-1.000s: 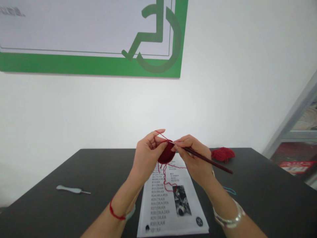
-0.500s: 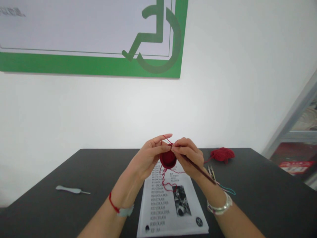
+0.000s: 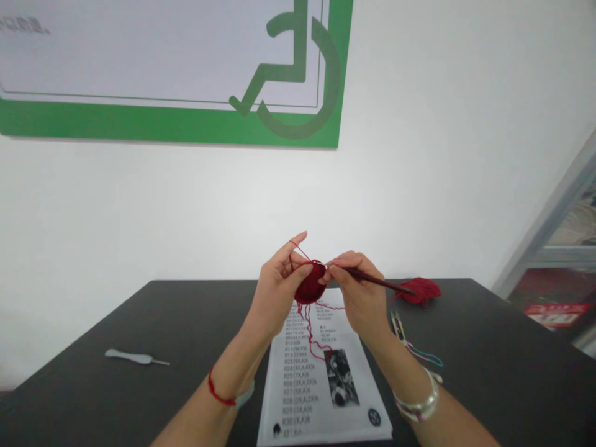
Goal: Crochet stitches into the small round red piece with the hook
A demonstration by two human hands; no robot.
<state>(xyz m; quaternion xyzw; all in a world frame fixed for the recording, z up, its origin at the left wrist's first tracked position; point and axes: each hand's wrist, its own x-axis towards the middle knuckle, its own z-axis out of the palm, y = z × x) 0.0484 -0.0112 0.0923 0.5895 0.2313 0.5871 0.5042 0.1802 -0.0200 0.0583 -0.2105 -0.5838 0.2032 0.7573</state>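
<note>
A dark red crochet piece [image 3: 311, 287], rounded like a small cup, is pinched between the thumb and fingers of my left hand [image 3: 278, 282]. Red yarn runs over that hand's raised index finger down to the top edge of the piece. My right hand [image 3: 363, 288] is closed on a crochet hook [image 3: 379, 281] with a dark brown handle; its thin metal end meets the top edge of the piece. Loose red strands [image 3: 310, 332] hang below onto the printed sheet [image 3: 302, 397]. The exact stitch at the hook tip is too small to make out.
A ball of red yarn [image 3: 420, 290] lies at the back right. Thread snips [image 3: 398, 326] with a blue cord rest beside my right wrist. Over on the left is a pale-handled hook [image 3: 135, 357]. The black table [image 3: 195, 323] meets a white wall with a green-edged sign [image 3: 186, 124].
Both hands came together with the piece tilted toward me, then drew slightly apart again. My left index finger is raised higher, and the hook's handle lies flatter, pointing right. The snips have come into view.
</note>
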